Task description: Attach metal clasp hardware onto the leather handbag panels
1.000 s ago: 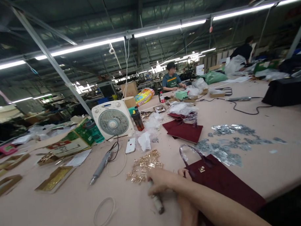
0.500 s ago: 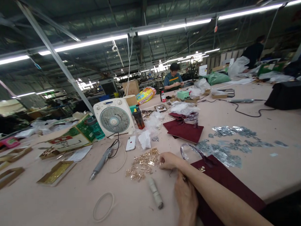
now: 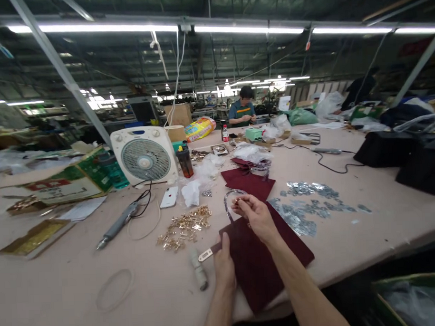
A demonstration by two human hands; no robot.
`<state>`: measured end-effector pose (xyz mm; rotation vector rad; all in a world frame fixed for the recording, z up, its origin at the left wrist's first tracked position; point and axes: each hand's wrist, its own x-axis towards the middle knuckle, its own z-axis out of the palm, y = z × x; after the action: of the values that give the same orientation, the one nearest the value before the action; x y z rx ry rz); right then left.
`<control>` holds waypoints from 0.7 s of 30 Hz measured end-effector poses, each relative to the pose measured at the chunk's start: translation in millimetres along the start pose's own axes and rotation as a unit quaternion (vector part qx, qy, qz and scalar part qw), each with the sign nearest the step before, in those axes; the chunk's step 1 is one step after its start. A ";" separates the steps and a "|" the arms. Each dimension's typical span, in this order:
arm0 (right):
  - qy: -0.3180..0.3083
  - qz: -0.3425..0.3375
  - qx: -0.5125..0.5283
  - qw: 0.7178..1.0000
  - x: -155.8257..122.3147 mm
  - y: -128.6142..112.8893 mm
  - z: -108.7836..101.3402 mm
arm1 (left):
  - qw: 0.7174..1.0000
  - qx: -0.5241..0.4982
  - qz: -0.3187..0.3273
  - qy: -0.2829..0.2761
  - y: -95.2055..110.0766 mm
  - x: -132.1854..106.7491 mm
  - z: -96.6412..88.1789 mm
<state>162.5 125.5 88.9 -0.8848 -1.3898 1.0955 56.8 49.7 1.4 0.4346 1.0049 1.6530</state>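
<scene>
My left hand (image 3: 224,266) is closed on the left edge of a dark red bag (image 3: 262,271), thumb on top. Beside the thumb a short dark red strap sticks out, ending in a pale metal plate (image 3: 205,255) with a slot. Over the bag's upper part my right hand (image 3: 255,218) is raised, its thumb and fingertips pinched together. What sits between those fingertips is too small to make out. The bag's clear-wrapped handle (image 3: 227,204) loops up behind the right hand. Left of the bag lies a heap of small gold-coloured metal fittings (image 3: 186,227).
A grey wrapped roll (image 3: 198,270) lies near my left hand. Silvery flat metal pieces (image 3: 300,217) spread to the right. Further off are more dark red bag pieces (image 3: 248,181), a phone (image 3: 169,197), a corded electric screwdriver (image 3: 118,225) and a fan (image 3: 146,158). A person (image 3: 242,112) sits across the table.
My right hand has moved from the gold fittings back over the bag. My left hand now grips the bag's left edge, with the strap and metal plate showing. The view has shifted.
</scene>
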 end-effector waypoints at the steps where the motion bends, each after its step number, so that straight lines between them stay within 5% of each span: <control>1: 0.017 0.008 0.046 0.999 -10.4 0.9 -3.4 | 0.999 -0.038 -0.021 0.007 0.9 1.7 -0.2; 3: 0.043 0.009 0.073 0.996 -31.0 6.9 -7.5 | 0.991 -0.114 -0.065 -0.007 3.7 3.6 0.5; 7: 0.084 -0.063 -0.058 0.993 -63.4 29.6 -7.7 | 0.968 -0.209 -0.119 -0.066 9.7 2.2 1.6; 13: 0.017 0.001 -0.073 0.997 -85.4 60.3 -4.8 | 0.955 -0.233 -0.146 -0.111 12.8 -0.2 2.5; 21: 0.014 0.003 -0.074 0.997 -86.3 65.4 -3.5 | 0.971 -0.201 -0.096 -0.089 12.6 -0.6 5.0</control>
<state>171.5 63.4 0.6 -1.0082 -1.4606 0.9904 52.9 50.5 14.4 0.2025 0.5411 1.5611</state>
